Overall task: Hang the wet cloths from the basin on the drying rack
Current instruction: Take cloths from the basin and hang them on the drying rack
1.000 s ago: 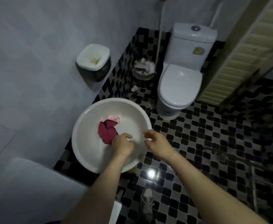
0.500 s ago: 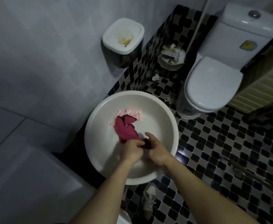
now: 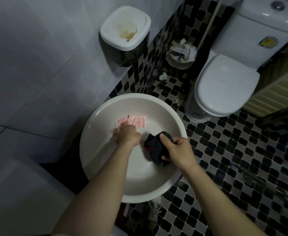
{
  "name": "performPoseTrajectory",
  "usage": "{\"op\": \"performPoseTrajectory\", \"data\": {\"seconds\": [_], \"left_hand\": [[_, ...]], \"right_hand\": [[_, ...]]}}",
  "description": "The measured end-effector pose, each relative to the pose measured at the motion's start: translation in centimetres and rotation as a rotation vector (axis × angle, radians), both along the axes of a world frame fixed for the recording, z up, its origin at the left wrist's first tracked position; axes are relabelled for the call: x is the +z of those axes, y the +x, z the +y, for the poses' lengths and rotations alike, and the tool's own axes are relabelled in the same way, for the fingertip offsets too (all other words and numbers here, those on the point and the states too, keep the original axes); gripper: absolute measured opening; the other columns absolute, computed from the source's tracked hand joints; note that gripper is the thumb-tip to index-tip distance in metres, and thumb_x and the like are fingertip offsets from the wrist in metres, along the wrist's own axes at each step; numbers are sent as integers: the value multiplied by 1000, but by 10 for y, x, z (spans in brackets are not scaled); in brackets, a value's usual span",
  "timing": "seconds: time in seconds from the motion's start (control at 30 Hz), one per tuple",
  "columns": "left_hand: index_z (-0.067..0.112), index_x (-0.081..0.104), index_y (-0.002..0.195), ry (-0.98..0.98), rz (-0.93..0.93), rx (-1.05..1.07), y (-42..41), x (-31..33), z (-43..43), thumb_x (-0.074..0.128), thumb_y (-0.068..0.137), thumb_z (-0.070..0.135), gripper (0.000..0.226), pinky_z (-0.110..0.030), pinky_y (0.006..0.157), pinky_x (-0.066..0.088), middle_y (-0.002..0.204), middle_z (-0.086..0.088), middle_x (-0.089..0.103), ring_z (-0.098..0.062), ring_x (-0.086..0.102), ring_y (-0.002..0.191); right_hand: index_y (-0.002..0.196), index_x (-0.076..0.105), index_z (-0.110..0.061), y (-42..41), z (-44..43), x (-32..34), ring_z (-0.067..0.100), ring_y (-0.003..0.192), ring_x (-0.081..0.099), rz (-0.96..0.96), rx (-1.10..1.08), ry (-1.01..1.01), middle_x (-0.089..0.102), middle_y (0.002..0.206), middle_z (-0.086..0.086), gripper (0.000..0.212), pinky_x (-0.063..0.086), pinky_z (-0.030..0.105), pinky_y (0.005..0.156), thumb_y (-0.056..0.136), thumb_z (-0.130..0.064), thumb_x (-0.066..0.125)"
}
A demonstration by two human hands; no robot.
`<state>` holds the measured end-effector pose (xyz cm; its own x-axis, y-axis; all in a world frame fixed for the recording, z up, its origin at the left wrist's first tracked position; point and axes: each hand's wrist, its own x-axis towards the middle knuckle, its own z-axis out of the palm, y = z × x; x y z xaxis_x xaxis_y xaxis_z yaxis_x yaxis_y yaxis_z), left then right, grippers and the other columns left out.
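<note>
My left hand (image 3: 127,135) is blurred and its back covers the fingers, so I cannot tell if they pinch the pink-and-white cloth (image 3: 138,120) at the far side of the basin (image 3: 139,95) or only lie on it; the near corner of this cloth is hidden under the hand. The dark cloth (image 3: 155,149) is bunched in my right hand (image 3: 179,152), so its shape does not show and a part is inside my palm. A shoe (image 3: 154,210) is half hidden under the basin's near rim, and the toilet (image 3: 225,86) is cut by the top and right edges.
</note>
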<state>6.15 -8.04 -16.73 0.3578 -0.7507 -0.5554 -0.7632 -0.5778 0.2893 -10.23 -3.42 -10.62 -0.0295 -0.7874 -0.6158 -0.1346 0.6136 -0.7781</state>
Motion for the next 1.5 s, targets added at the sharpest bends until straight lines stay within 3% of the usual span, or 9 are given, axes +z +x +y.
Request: {"op": "performPoseTrajectory", "data": {"seconds": [0.13,0.23,0.47,0.67,0.83,1.03,1.2,1.4,1.5], "left_hand": [[11,75,97,-331,170,297,-2,13,9,57,83,4,24,-18,75,49,100,-11,73,-18,68,90],[19,63,69,-564,375,518,-9,47,16,54,78,-4,26,-19,54,42,65,3,61,-13,61,62],[12,63,104,-335,1311,523,-14,110,43,43,86,4,28,-30,66,52,100,-14,64,-21,64,86],[13,68,103,-129,1539,185,-49,160,60,55,88,17,20,-27,77,55,105,-14,68,-23,67,94],[7,65,101,-68,1498,-19,-81,192,75,56,86,6,18,-26,72,57,108,-17,67,-21,67,88],[13,59,121,63,1222,-440,-117,218,104,63,85,-2,39,-25,69,54,76,-6,74,-14,68,68],[30,52,130,125,1208,-649,-174,247,142,66,85,24,47,-27,73,53,96,-8,74,-18,68,84],[14,68,73,-134,1265,-574,-252,264,193,68,81,22,12,-18,50,43,63,2,63,-7,54,53],[20,71,73,-148,1338,-615,-284,273,209,69,77,26,7,-20,51,45,63,0,63,-9,55,53]], "right_hand": [[88,66,8,-15,-1,9,14,61,64,-107,10,55,64,80,19,27,52,20,51,95,-17,61],[98,66,-3,-22,-1,24,18,74,65,-256,-50,108,66,90,17,17,52,20,50,96,0,50],[111,68,-17,-36,0,71,12,51,48,-603,-161,167,68,97,13,35,27,17,36,82,-35,67],[97,71,-12,-58,23,124,15,53,56,-445,-8,167,67,73,5,32,42,20,41,86,-42,67],[98,74,-8,-90,62,155,23,79,72,-374,-282,-71,75,93,15,14,59,36,75,85,-11,70],[107,72,-10,-146,114,191,16,96,70,-153,-260,-372,75,101,7,20,57,24,83,91,-3,62],[117,63,-6,-194,169,216,19,100,71,-319,-237,-414,75,104,11,32,57,24,81,91,8,52],[113,67,-11,-247,244,236,17,107,68,-109,-359,-529,74,107,5,31,52,31,97,91,7,54],[106,71,-17,-264,278,246,10,105,68,61,-414,-604,75,103,1,21,52,27,96,93,-4,60]]}}
